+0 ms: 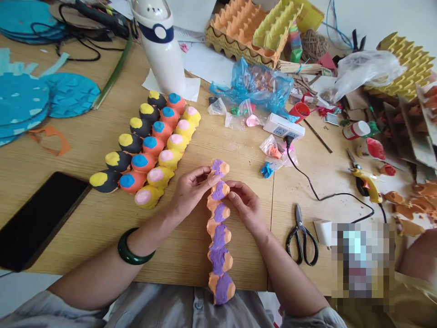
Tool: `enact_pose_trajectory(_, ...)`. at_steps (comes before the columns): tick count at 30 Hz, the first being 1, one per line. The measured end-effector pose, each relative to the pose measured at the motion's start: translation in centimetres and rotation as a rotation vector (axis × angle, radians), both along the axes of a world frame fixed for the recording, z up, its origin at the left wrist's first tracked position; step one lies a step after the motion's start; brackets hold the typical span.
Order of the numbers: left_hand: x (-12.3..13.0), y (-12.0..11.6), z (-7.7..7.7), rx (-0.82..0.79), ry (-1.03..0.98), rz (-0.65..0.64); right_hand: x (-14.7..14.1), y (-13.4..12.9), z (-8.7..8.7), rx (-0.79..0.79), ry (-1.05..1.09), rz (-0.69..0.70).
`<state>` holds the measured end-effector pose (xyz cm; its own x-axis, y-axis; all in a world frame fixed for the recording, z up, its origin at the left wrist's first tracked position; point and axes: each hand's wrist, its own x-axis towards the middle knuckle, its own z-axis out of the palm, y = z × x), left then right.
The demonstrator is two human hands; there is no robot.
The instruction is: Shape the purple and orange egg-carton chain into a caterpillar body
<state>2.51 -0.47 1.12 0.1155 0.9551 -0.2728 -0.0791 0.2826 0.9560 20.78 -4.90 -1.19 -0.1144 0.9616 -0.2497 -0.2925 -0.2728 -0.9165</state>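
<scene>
An orange egg-carton strip [218,241] with purple clay on its cups lies lengthwise under my hands, running toward me. My left hand [191,191] pinches its far end, and my right hand [246,205] presses its fingers against the strip just below. Left of it lie several carton strips side by side: black cups with yellow tops [126,146], orange cups with blue tops [143,152], and yellow cups with pink tops [167,157]. A green bangle [134,248] circles my left wrist.
A black phone [37,218] lies at the left, near teal paper discs [22,100]. Black scissors [302,237], a yellow hot glue gun [367,184] and a white power strip [283,126] sit right. Egg cartons [246,32], a white bottle [160,50] and plastic bags crowd the back.
</scene>
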Motion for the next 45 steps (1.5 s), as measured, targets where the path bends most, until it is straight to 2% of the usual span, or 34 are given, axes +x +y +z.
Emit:
enact_pose_trajectory(6,-0.2,-0.2,-0.3,0.004,0.060,-0.027,-0.5,0.0,-0.1,-0.029,0.030,-0.008)
enact_pose_trajectory(10,-0.3,-0.3,-0.4,0.003,0.019,-0.041,-0.6,-0.1,0.0,-0.043,0.027,-0.016)
enact_pose_trajectory(18,0.1,-0.3,-1.1,0.098,0.048,0.043,-0.7,-0.6,-0.5,0.016,0.012,-0.006)
enact_pose_trajectory(25,0.1,-0.5,-1.2,0.107,0.019,-0.006,-0.6,-0.8,-0.6,0.047,-0.014,-0.005)
enact_pose_trajectory(31,0.2,-0.6,-0.9,0.171,0.109,0.046,-0.7,-0.9,-0.5,0.079,-0.045,0.011)
enact_pose_trajectory(35,0.3,-0.5,-0.6,0.226,0.133,0.030,-0.8,-1.0,-0.6,0.076,-0.043,0.010)
enact_pose_trajectory(39,0.2,-0.4,-0.5,0.215,0.129,0.017,-0.9,-1.1,-0.9,0.090,-0.027,-0.006)
enact_pose_trajectory(45,0.1,-0.6,-1.0,0.157,0.007,-0.058,-0.8,-0.9,-0.9,0.121,-0.082,-0.036)
